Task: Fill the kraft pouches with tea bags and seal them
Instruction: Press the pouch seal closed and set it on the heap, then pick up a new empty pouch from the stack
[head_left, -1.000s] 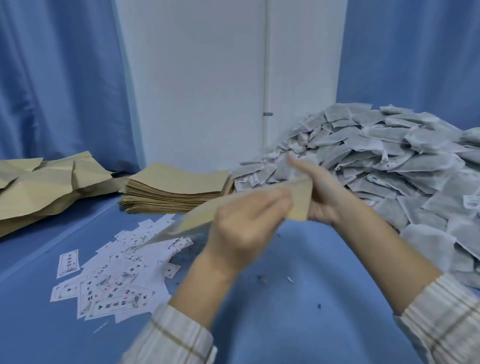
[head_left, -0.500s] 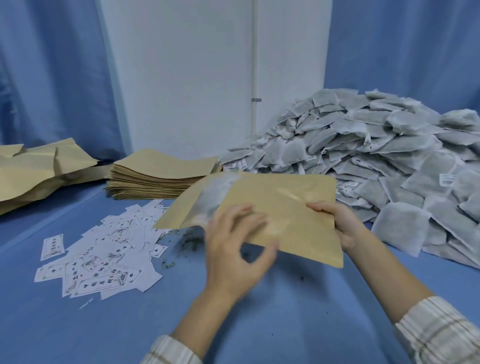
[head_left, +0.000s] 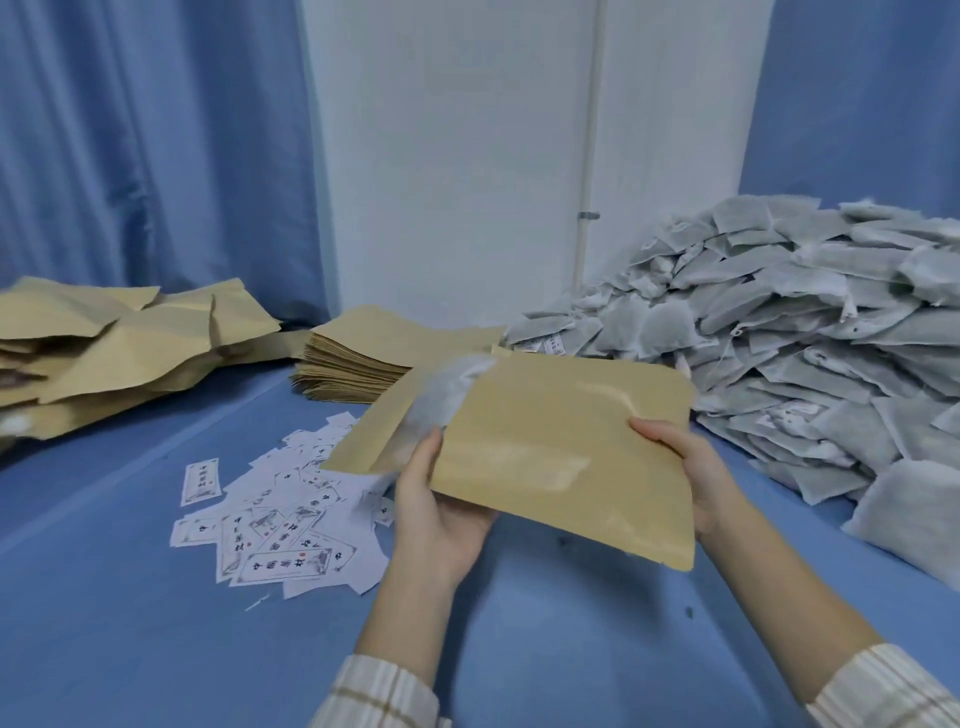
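While both hands hold it above blue table (head_left: 571, 649), kraft pouch (head_left: 561, 447) sits tilted, mouth to left. Left hand (head_left: 441, 514) grips pouch near mouth, thumb on top; right hand (head_left: 696, 467) clamps opposite edge. Grey tea bag (head_left: 441, 395) pokes from mouth. Tea bag heap (head_left: 805, 332) right; flat pouch stack (head_left: 363, 358) behind; paper labels (head_left: 280, 514) left.

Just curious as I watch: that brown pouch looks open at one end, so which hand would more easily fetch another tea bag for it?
The right hand, probably. The tea bag heap lies just beyond it, while the left hand has its grip at the kraft pouch mouth and can steady the opening.
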